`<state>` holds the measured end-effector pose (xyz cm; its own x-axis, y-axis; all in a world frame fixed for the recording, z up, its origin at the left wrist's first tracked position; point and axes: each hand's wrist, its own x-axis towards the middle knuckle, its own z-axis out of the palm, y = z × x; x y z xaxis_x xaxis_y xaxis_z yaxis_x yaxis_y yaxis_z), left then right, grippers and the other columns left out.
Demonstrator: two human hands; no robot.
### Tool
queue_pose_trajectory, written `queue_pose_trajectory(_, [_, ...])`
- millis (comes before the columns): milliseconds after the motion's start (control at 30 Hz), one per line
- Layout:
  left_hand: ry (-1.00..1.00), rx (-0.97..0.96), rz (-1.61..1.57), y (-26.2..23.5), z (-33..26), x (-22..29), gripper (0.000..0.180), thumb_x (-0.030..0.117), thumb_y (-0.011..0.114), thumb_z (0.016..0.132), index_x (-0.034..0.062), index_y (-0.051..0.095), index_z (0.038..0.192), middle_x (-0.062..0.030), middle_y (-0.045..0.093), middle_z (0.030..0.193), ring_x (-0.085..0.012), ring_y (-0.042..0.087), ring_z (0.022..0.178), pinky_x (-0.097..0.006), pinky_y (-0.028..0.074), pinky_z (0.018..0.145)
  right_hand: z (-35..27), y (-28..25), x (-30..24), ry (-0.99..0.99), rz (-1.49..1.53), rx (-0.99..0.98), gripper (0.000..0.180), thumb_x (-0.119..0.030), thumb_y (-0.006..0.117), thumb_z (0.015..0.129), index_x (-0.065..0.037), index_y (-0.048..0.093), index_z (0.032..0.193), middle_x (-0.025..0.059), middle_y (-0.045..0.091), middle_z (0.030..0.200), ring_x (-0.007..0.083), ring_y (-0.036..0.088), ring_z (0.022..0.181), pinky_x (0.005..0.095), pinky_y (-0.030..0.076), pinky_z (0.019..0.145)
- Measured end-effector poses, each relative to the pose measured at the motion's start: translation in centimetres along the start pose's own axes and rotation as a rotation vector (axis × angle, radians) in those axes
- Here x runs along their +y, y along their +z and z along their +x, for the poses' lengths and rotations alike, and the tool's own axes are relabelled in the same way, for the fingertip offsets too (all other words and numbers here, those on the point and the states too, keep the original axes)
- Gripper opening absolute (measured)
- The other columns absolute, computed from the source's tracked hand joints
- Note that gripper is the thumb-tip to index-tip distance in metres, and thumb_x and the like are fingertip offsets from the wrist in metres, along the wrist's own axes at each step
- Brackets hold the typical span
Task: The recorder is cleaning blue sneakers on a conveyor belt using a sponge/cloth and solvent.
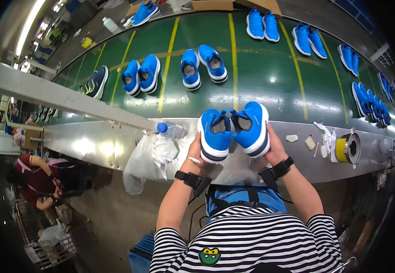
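Two blue sneakers with white soles are held side by side in front of me, heels toward me. My left hand (196, 149) is closed around the outer side of the left sneaker (215, 142). On the other side, my right hand (275, 144) grips the right sneaker (250, 129). The shoes' inner edges touch or nearly touch, and their grey insides show. Most of my fingers are hidden under the soles. Both shoes are over the metal ledge (293, 157) and the near edge of the green conveyor belt (270, 98).
More blue pairs sit on the belt, including one sneaker (190, 70) straight ahead and dark shoes (96, 83) at left. A white beam (77, 99) crosses from the left. Beside it are a capped bottle (172, 131) and plastic bag (145, 159). A tape roll (347, 149) stands right. Another person (36, 177) is lower left.
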<state>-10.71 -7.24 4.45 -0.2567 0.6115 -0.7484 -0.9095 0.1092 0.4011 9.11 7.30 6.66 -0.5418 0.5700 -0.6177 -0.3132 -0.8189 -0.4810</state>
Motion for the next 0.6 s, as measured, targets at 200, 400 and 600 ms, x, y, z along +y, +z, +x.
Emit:
queue_pose_trajectory(200, [-0.053, -0.161, -0.128, 1.7, -0.9, 0.0, 0.056, 0.049, 0.022, 0.093, 0.0075, 0.043, 0.125, -0.0147, 0.052, 0.121, -0.0326, 0.052, 0.108, -0.046, 0.041, 0.094, -0.4, 1.2, 0.5, 0.136, 0.218, -0.040, 0.041, -0.037, 0.042, 0.091, -0.006, 0.051, 0.117, 0.0113, 0.057, 0.114, 0.0249, 0.056, 0.104, 0.0412, 0.043, 0.093])
queue_pose_trajectory(400, [-0.152, -0.424, -0.247, 0.3, 0.4, -0.5, 0.047, 0.045, 0.033, 0.092, 0.0118, 0.048, 0.121, -0.0145, 0.054, 0.118, -0.0349, 0.053, 0.105, -0.055, 0.042, 0.090, -0.8, 1.8, 0.7, 0.237, 0.314, -0.093, 0.046, -0.039, 0.033, 0.094, -0.005, 0.045, 0.123, 0.0136, 0.051, 0.122, 0.0279, 0.051, 0.110, 0.0439, 0.040, 0.096])
queue_pose_trajectory(600, [-0.075, -0.355, -0.228, 0.9, 0.5, -1.7, 0.047, 0.044, 0.039, 0.091, 0.0067, 0.050, 0.117, -0.0177, 0.055, 0.114, -0.0331, 0.056, 0.100, -0.049, 0.045, 0.089, 0.7, -0.3, 2.5, 0.123, 0.246, -0.206, 0.041, -0.036, 0.036, 0.094, -0.005, 0.048, 0.118, 0.0116, 0.055, 0.116, 0.0233, 0.055, 0.104, 0.0395, 0.043, 0.093])
